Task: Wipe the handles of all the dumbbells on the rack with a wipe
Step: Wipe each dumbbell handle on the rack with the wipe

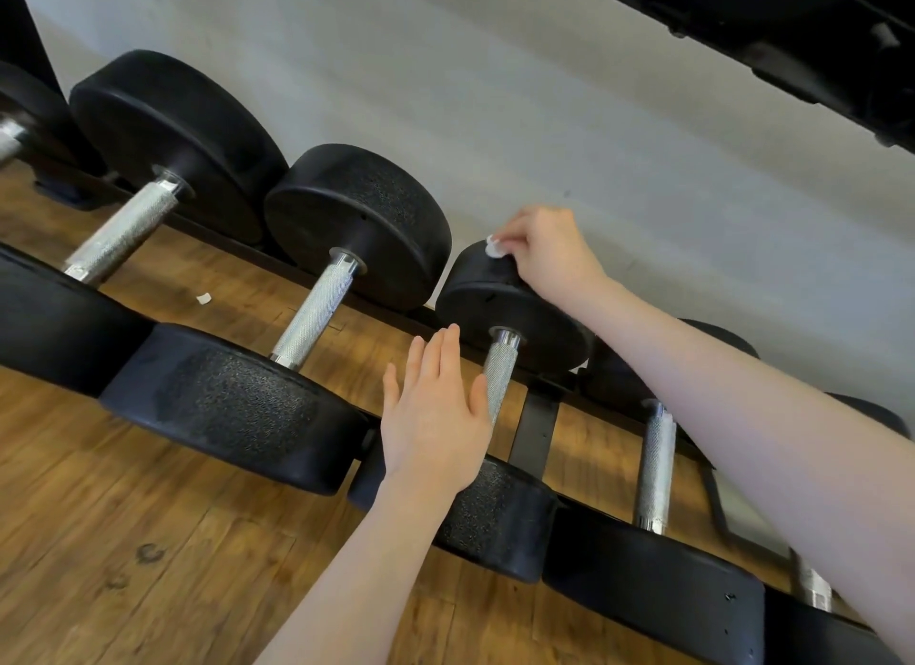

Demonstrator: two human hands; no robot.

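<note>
Far-left handles: two knurled bars [121,231] and [317,313] lay bare; whether I had wiped them, I could not tell.
Floor scrap: a small white bit [202,298] lay on the wood beneath.
My left hand [435,417]: flat, fingers straight, beside the third handle [497,382], holding nothing.
My right hand [549,253]: pinching the wipe [493,247] atop that dumbbell's far head [505,308], off the handle.
Right handles: bar [654,466] and others seemingly remained.

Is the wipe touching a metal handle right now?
No, the right hand pinches the wipe above a black dumbbell head.
</note>
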